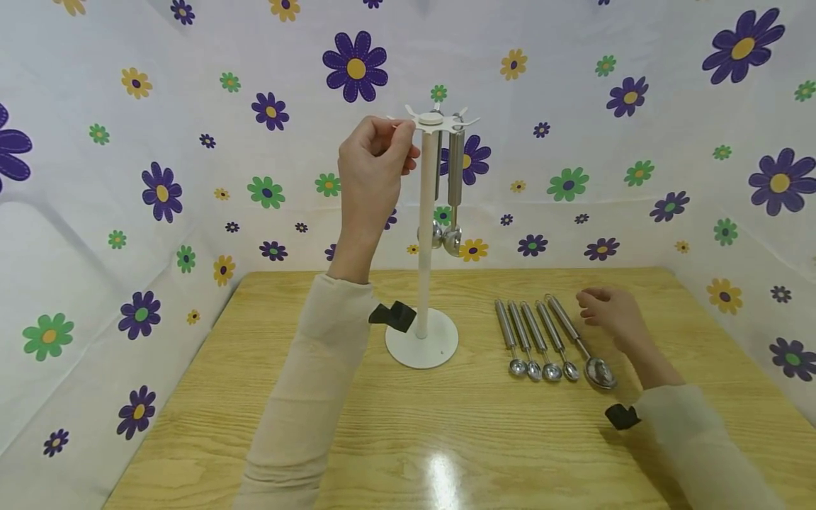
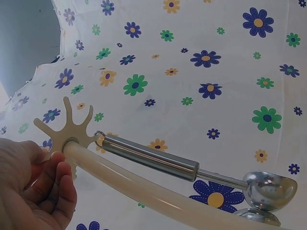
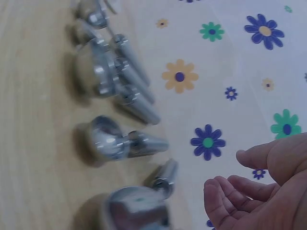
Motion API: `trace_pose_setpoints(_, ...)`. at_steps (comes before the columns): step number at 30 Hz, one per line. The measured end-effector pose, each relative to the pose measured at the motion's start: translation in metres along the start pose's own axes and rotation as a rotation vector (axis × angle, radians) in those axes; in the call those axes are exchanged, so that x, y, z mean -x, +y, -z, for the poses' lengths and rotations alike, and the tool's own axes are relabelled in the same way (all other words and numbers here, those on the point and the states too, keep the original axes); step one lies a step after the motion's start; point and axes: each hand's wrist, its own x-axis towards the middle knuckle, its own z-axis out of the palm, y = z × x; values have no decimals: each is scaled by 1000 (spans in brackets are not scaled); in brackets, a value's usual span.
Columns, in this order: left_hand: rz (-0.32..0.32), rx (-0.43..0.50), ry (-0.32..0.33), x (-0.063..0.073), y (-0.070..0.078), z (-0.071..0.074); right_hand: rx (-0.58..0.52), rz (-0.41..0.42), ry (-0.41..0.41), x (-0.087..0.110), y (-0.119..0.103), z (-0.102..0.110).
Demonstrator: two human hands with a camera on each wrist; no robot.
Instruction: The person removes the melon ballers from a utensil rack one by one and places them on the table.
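Observation:
My left hand point(image 1: 372, 166) pinches a prong of the hooked top point(image 1: 431, 120) of a white utensil stand point(image 1: 423, 269). From other prongs on its right side hang two metal scoops, the nearer scoop point(image 1: 455, 170) with its bowl downward; the left wrist view shows its handle ring point(image 2: 99, 138) on a prong. My right hand point(image 1: 612, 315) is over the table at the right, fingers loosely bent and holding nothing. Closest to it lies the largest scoop point(image 1: 599, 372) of a row, its round bowl toward me. Several smaller metal scoops point(image 1: 551, 370) lie beside it, side by side.
The stand's round white base point(image 1: 408, 353) sits on a wooden table point(image 1: 357, 439). A flower-patterned cloth point(image 1: 484, 42) hangs behind and along both sides of the table.

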Motion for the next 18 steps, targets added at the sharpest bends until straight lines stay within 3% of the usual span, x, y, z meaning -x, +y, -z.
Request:
trace_pose_setpoints(10,-1,1,-1,-1,-1,0,-76,11,-16,1,-42,34)
trace_pose_setpoints(18,-1,3,0,0,0,0,-110,68,65,5,-81,53)
